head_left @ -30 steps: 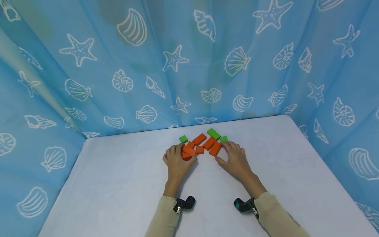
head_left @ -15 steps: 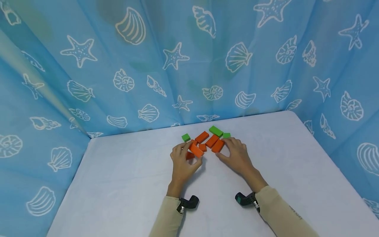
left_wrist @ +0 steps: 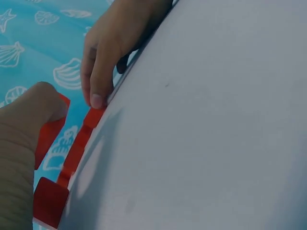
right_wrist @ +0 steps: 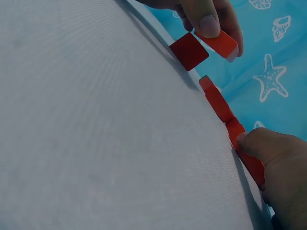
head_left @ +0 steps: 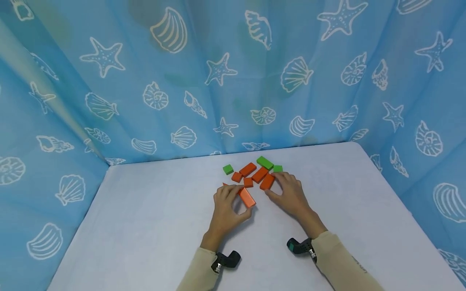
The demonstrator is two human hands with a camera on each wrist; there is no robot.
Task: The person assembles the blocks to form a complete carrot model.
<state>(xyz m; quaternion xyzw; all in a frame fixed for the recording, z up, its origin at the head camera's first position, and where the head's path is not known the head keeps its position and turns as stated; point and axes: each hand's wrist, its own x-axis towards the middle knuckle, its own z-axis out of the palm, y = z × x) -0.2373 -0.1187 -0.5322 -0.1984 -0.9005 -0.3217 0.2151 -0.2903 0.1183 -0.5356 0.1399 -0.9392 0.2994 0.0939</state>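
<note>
Clearly, the left hand (head_left: 225,212) pinches a lifted orange block (head_left: 247,198) between thumb and fingertips, off the table, while the right hand (head_left: 291,196) has thumb and fingers closed on a flat-lying orange block (head_left: 267,182). For the step in hand, which looks like arranging the blocks, a light pinch near the middle of the lifted piece should serve best, with the wrist turned slowly so that no corner knocks its neighbours. A dark orange-red block (right_wrist: 189,51) sits just below and partly behind the left hand, so that side probably needs the most clearance. The right hand would do well to steady its block without pushing, since a long orange block (head_left: 260,174) lies just beside it. Two small orange blocks (head_left: 248,182), another long orange block (head_left: 248,169) and three green blocks (head_left: 265,163) lie close by, toward the far edge. All rest on a table (head_left: 153,222) with a smooth white covering, which may let pieces slide easily. Blue curtains (head_left: 233,101) printed with white starfish and shells hang behind the table and along both sides, gathered in soft vertical folds.
</note>
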